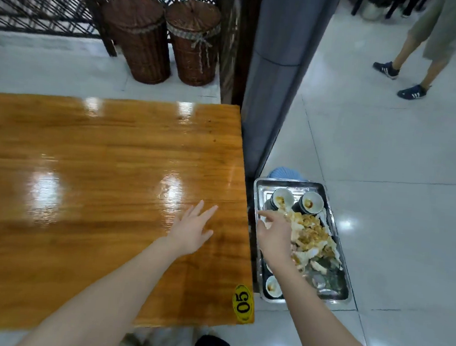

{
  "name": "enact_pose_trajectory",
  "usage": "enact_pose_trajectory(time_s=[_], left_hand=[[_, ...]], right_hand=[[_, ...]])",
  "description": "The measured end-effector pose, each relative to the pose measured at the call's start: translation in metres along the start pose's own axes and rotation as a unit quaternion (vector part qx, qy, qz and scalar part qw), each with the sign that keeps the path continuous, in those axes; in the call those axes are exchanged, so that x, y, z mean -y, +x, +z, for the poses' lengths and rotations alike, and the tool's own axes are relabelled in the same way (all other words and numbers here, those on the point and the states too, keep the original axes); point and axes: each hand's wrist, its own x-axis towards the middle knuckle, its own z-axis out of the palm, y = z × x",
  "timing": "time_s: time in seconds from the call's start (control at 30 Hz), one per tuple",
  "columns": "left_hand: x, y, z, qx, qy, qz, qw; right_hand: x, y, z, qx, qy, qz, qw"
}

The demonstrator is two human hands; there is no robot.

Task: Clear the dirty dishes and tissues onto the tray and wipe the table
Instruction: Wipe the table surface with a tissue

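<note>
**Hands at table and tray**

The left hand spreads straight fingers over the glossy wooden table near its right edge. The right hand hangs over the metal tray beside it, which holds bowls and soiled tissues.

Tally: 1 counter, 1 tray, 3 clear bowls, 2 baskets, 2 grips.
1 wooden counter bears 1 yellow number tag. 1 metal tray holds 1 tissue heap, its pieces too tangled to count, and 3 bowls: far-left bowl, far-right bowl, near bowl. 2 lidded wicker baskets: left basket, right basket. Left grip, right grip. 1 other person with 2 dark shoes.
</note>
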Motion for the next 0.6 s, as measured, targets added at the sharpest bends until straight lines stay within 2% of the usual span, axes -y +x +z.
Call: enact_pose_trajectory(time_s=[0.3,0.6], left_hand=[[0.161,-0.109,-0.036,-0.109,-0.039,-0.127,0.985],[0.346,-0.256,-0.040,-0.169,-0.083,-0.250,0.950]], right_hand=[[0.126,-0.048,0.114,0.097,-0.056,-0.154,0.982],[0.249,-0.161,0.270,0.165,-0.065,-0.238,0.955]])
